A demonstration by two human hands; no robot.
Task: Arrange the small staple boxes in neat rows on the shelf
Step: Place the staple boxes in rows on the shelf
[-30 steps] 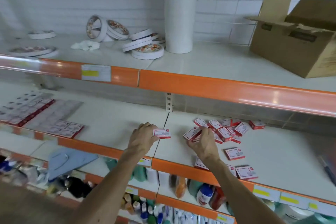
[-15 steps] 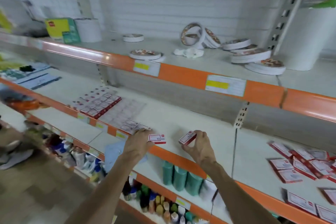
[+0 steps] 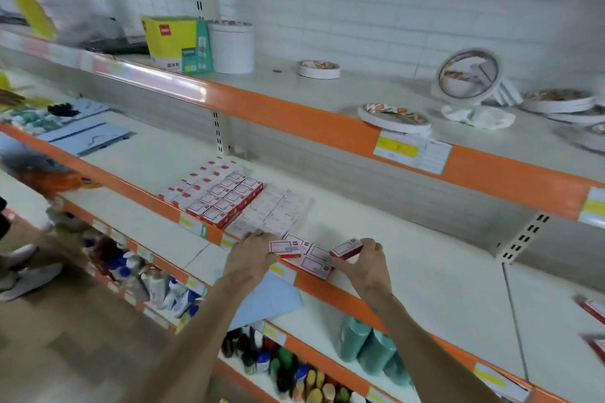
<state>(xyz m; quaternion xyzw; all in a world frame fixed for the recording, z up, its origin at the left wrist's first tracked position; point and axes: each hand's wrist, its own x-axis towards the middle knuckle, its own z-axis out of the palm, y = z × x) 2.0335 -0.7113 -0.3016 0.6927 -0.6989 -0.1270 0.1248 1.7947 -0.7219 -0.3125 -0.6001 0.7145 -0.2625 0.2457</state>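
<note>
- The white middle shelf (image 3: 425, 271), with its orange front edge, carries all the staple boxes.
- The upper shelf (image 3: 294, 88) holds a yellow-green carton (image 3: 176, 42) and flat tape rolls (image 3: 394, 118).
- A packed block of boxes (image 3: 226, 196), red and white, sits in straight rows at the middle shelf's front edge. A paler, blurred group (image 3: 275, 216) lies just beside it.
- The left hand (image 3: 250, 258) is at the front edge, fingers curled, pinching the left box (image 3: 284, 247) by its end.
- The right hand (image 3: 366, 263) is near it, fingers curled round the right box (image 3: 347, 247), which is tilted.
- A short flat row (image 3: 316, 263) of boxes lies at the front edge between the two hands.
- Loose boxes (image 3: 594, 311) lie blurred at the shelf's far right end.
</note>
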